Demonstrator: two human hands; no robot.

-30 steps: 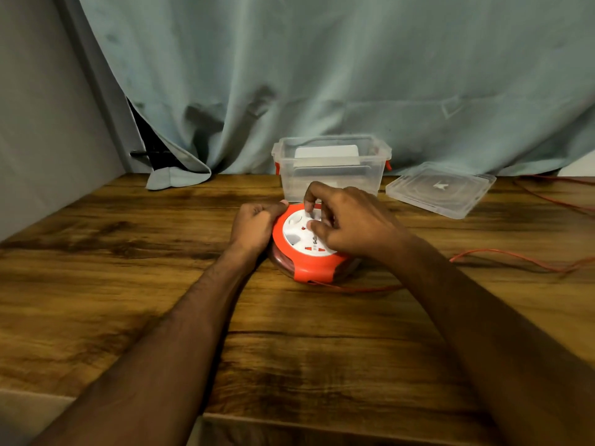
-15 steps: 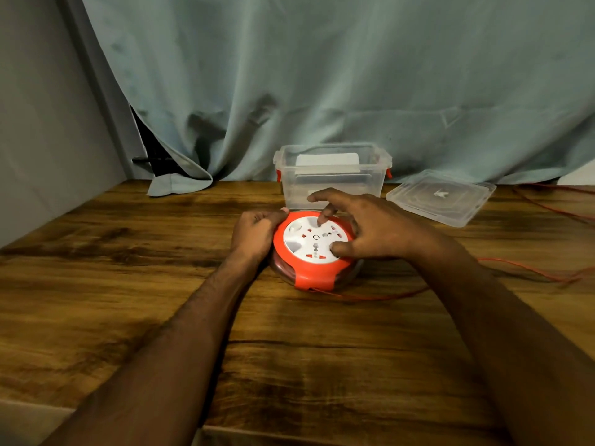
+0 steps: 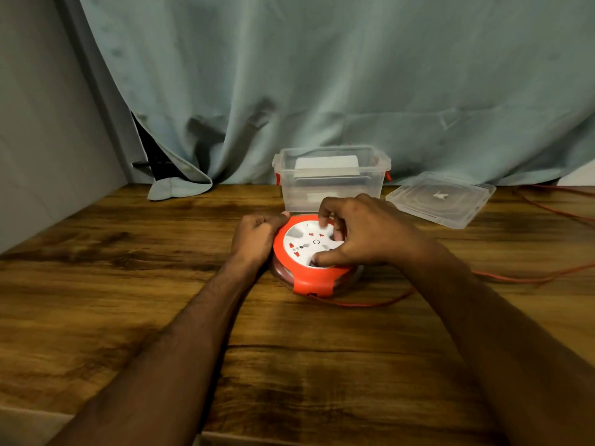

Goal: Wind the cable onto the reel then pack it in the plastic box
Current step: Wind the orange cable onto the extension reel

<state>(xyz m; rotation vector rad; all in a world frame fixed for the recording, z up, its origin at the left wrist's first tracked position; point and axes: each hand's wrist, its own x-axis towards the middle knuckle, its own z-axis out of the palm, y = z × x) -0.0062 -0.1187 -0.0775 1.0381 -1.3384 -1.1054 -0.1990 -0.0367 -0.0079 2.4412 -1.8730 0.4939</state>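
A round orange reel point(image 3: 310, 278) with a white socket face lies flat in the middle of the wooden table point(image 3: 128, 284). My left hand point(image 3: 256, 236) grips its left rim in a fist. My right hand point(image 3: 360, 235) rests on the white face, thumb and fingertips pressed into its recesses. A thin red cable point(image 3: 370, 304) leaves the reel's front and trails off to the right across the table. Right behind the reel stands the clear plastic box point(image 3: 331, 175), lid off, with a white item inside.
The box's clear lid point(image 3: 441, 199) lies flat to the right of the box. More red cable point(image 3: 553, 209) loops at the far right edge. A grey-green curtain point(image 3: 322, 91) hangs along the back and a grey wall point(image 3: 38, 140) closes the left side.
My right hand has turned on the reel's white face, fingers shifting round it. The loose cable on the right has drawn in closer to the reel. The left hand kept its hold.
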